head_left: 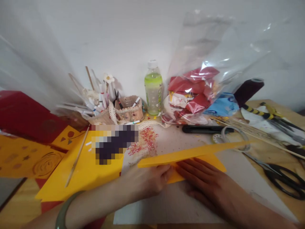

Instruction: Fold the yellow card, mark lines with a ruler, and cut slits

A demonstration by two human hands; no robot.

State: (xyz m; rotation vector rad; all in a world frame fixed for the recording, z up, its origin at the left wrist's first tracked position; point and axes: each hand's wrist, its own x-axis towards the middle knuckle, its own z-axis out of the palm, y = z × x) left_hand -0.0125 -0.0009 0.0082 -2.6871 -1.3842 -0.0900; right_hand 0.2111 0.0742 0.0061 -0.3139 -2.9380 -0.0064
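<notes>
A folded sheet of yellow paper (pixel 171 158) is in front of me, its upper flap lifted at a tilt above the lower part. My left hand (pixel 152 181) is closed on the near left of the sheet, fingers curled at the fold; a bracelet circles that wrist. Stretched out flat, the fingers of my right hand (pixel 207 181) lie on the lower layer, their tips partly under the raised flap. Beneath both hands is a pale grey board (pixel 152 210). Scissors (pixel 281 178) with black handles rest to the right of my right hand.
Yellow sheets (pixel 78 171) and a thin stick (pixel 78 156) lie left. Behind stand a small basket (pixel 131 111), a drink bottle (pixel 153 89) and a clear bag (pixel 190 95) of red scraps. A black cutter (pixel 205 129), tape rolls (pixel 235 140) and pliers (pixel 274 117) lie right.
</notes>
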